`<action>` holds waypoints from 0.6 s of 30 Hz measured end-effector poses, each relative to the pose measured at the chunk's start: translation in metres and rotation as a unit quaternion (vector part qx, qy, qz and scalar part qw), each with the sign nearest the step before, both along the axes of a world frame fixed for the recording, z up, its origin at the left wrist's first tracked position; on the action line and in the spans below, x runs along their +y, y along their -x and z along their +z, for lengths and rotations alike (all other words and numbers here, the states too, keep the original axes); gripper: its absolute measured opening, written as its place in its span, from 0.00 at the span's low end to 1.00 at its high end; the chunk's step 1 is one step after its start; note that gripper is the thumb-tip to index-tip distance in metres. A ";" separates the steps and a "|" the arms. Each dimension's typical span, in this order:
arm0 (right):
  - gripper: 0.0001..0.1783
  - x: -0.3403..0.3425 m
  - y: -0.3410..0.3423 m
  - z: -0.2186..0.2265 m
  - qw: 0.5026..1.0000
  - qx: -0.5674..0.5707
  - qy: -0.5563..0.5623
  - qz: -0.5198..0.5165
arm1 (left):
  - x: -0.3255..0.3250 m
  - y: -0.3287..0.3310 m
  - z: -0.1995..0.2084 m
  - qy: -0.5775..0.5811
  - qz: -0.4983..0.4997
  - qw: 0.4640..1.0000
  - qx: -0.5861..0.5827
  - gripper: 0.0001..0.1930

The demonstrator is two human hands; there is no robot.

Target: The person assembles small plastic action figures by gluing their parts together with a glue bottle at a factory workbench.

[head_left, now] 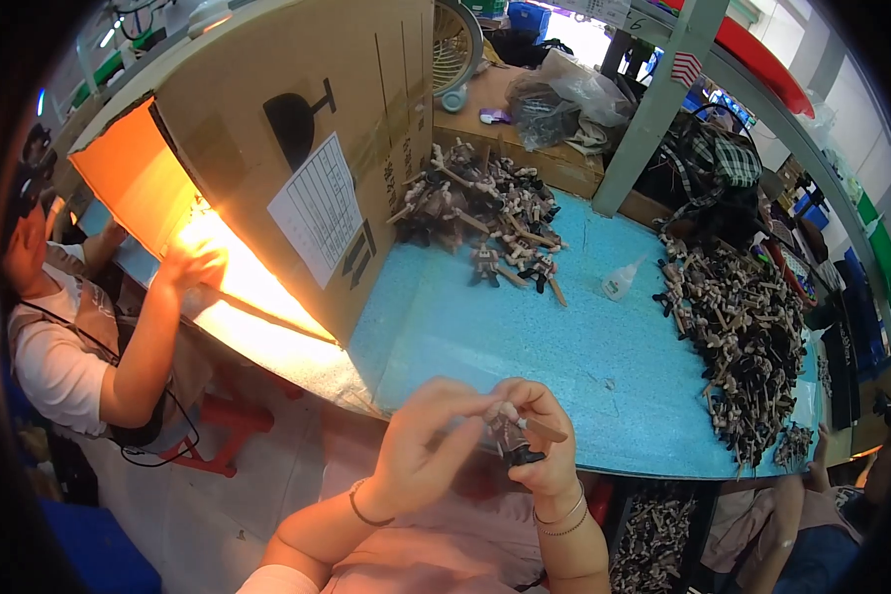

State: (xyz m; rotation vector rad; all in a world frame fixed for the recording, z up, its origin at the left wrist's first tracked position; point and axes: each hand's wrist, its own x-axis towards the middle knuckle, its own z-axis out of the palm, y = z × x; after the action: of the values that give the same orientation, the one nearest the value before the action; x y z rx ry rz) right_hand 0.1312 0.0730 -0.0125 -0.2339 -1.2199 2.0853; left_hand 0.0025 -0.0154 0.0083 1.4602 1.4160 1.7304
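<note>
Close to the table's front edge, a small toy figure (512, 442) with a pale upper body and black legs is between my hands. A light brown stick-like piece juts out from its side. My right hand (556, 450) is closed round the figure from the right. The fingers of my left hand (428, 434) are pinched together at the figure's head; the hand is slightly blurred. Beyond my hands, a pile of similar figures (485, 203) lies at the back of the blue table (485, 346). A larger heap of them (742, 346) covers its right side.
A small white dropper bottle (620, 281) stands on the table. A tall cardboard box (287, 148) rises at the left, by a seated co-worker (79, 346) under bright light. A metal post (663, 109) stands behind. A bin of figures (655, 540) sits below, near another person's arm (784, 525).
</note>
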 end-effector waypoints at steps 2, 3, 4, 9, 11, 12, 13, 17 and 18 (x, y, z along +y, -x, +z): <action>0.40 -0.002 0.001 -0.005 1.000 0.011 0.004 0.010 | -0.007 -0.004 -0.001 -0.014 0.039 0.999 0.010 0.14; 0.39 -0.003 0.000 -0.008 1.000 0.018 0.008 0.012 | -0.009 -0.008 -0.001 -0.013 0.052 0.998 0.018 0.15; 0.39 -0.003 0.001 -0.012 0.999 0.027 0.006 0.032 | -0.010 -0.010 -0.001 -0.014 0.071 0.997 0.030 0.16; 0.44 -0.011 -0.001 -0.020 0.997 -0.015 0.009 -0.077 | -0.006 -0.017 -0.004 -0.045 0.077 0.996 -0.004 0.20; 0.44 -0.014 0.000 -0.023 0.997 -0.018 0.007 -0.069 | -0.009 -0.017 -0.005 -0.051 0.093 0.994 -0.004 0.19; 0.44 -0.015 0.003 -0.022 0.997 -0.026 0.007 -0.074 | -0.011 -0.016 -0.005 -0.054 0.096 0.994 -0.009 0.19; 0.42 -0.016 0.006 -0.019 0.997 -0.013 -0.001 -0.076 | -0.013 -0.015 -0.004 -0.043 0.094 0.995 -0.013 0.19; 0.27 -0.020 0.009 -0.014 0.991 0.006 -0.098 -0.086 | -0.014 -0.012 -0.005 -0.054 0.093 0.994 0.030 0.17; 0.26 -0.023 0.007 -0.011 0.991 -0.045 -0.074 -0.100 | -0.014 -0.013 -0.009 -0.059 0.074 0.995 0.027 0.18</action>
State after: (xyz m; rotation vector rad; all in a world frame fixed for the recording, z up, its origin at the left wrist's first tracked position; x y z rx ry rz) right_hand 0.1246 0.0504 -0.0233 -0.3688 -1.3396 1.8218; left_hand 0.0151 -0.0291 -0.0011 1.5078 1.5050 1.9079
